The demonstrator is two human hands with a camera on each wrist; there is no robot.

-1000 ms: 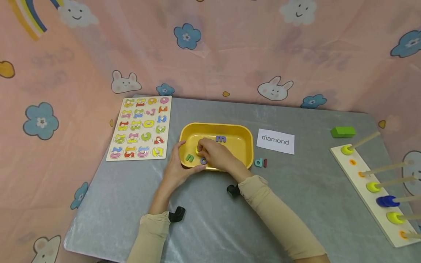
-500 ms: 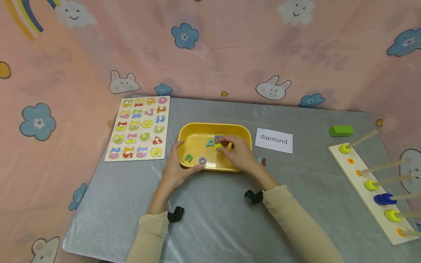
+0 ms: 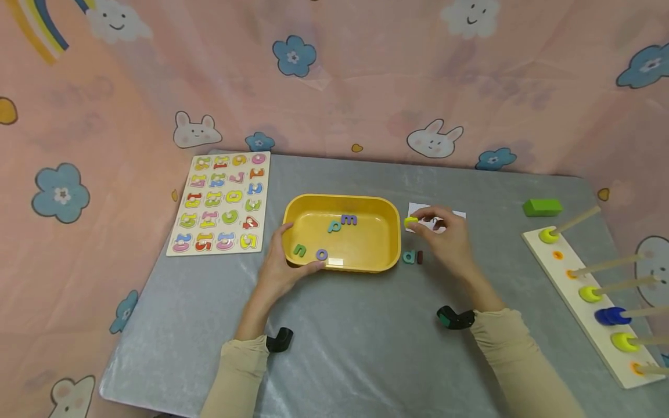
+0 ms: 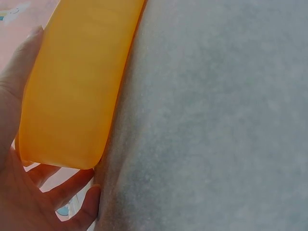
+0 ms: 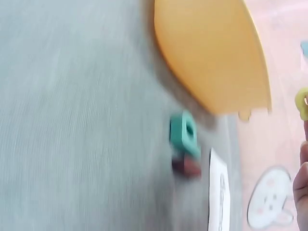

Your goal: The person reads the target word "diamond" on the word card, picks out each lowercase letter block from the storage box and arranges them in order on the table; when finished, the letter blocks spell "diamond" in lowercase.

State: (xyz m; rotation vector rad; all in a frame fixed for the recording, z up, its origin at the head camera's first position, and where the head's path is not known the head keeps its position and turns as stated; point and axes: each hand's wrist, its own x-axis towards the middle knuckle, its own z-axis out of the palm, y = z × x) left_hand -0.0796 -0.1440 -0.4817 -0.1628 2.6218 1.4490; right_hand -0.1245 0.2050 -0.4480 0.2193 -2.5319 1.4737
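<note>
My left hand (image 3: 278,273) grips the near left corner of a yellow tray (image 3: 372,244), thumb along its front wall and fingers round its left end. Between the thumb and fingers of my right hand (image 3: 448,242) a small yellow letter (image 3: 410,222) is pinched, held up past the tray's right rim. That hand partly covers a white word card (image 3: 418,209). Below the card lie a teal letter d (image 3: 409,257) and a dark red bar-shaped letter (image 3: 420,257). Inside the tray are a purple m (image 3: 349,220), a teal letter (image 3: 334,227), a green n (image 3: 299,250) and a purple o (image 3: 322,255).
A wooden number puzzle board (image 3: 219,203) lies left of the tray. To the right stand a pegged counting board (image 3: 580,290) with rings and a green block (image 3: 542,207). A pink patterned curtain (image 3: 340,87) hangs behind the grey table (image 3: 334,348).
My right hand has lifted the yellow letter out of the tray and carried it right, over to the card. The teal letter in the tray now shows. My left hand stays on the tray.
</note>
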